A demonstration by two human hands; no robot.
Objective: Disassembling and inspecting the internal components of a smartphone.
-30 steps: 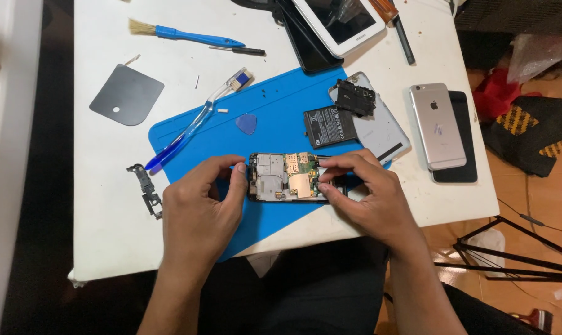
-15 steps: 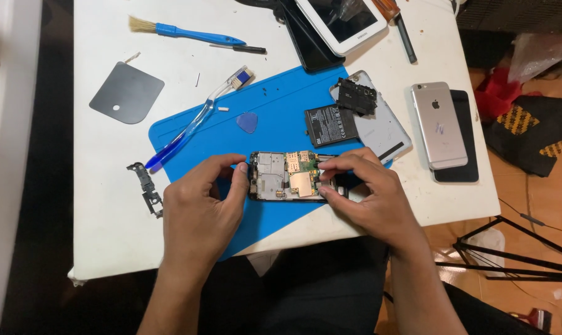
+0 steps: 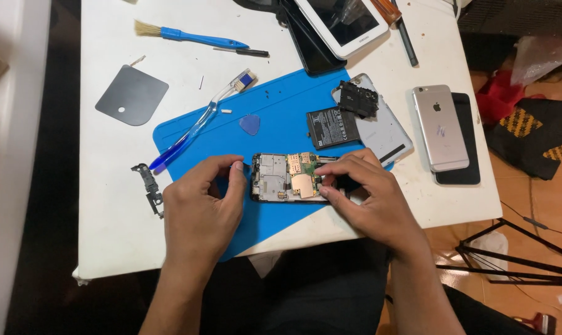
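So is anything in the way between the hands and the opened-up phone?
No. The left hand touches one end of the opened phone and the right hand rests on the other; nothing lies between them.

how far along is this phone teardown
Done: silver back cover and black battery lie off on the blue mat. In hand: left hand and right hand grip the opened phone. Left: its circuit board remains seated inside.

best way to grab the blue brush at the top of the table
Grip the brush by its long blue handle, pinching across the narrow sides from above. It lies flat on the table, bristles at the left end, with a small dark tool close by its tip.
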